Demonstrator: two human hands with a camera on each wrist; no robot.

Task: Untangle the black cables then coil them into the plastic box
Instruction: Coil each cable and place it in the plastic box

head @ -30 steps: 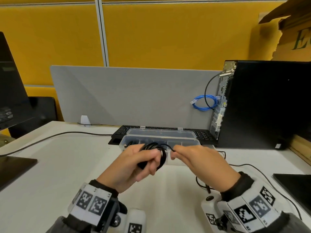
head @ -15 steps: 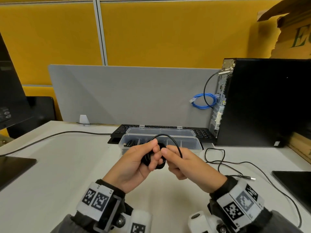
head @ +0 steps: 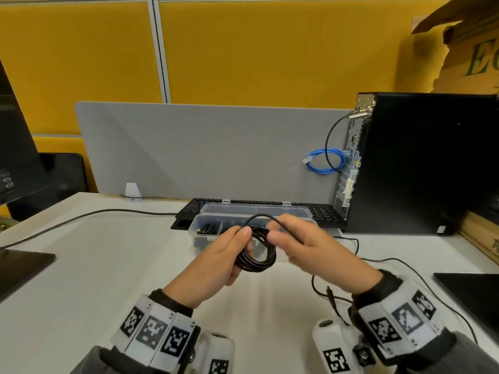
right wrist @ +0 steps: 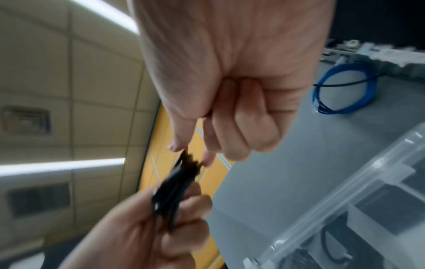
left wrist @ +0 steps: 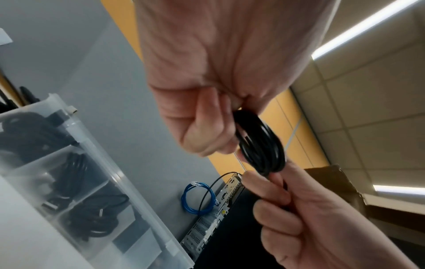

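Note:
A black cable coil (head: 256, 249) of several loops hangs above the white table, just in front of the clear plastic box (head: 199, 228). My left hand (head: 240, 252) grips the coil's left side, thumb on top. My right hand (head: 280, 229) pinches the cable strand that arcs over the coil. The cable's loose tail (head: 324, 290) lies on the table under my right wrist. The left wrist view shows the coil (left wrist: 260, 143) held in curled fingers, and the box (left wrist: 92, 154) has compartments holding other black cables. The right wrist view is blurred; the coil (right wrist: 174, 191) sits between both hands.
Behind the box lie a black keyboard (head: 324, 211) and a grey divider panel (head: 202, 147). A black PC tower (head: 418, 163) with a blue network cable (head: 324, 163) stands at the right. A thin black cord (head: 81, 215) crosses the table's left side. Dark flat pads (head: 21, 265) lie at both edges.
My right hand came in from a stretched-out pull, brought another loop to the coil and moved slightly right again. The coil has turned, so its open ring now shows.

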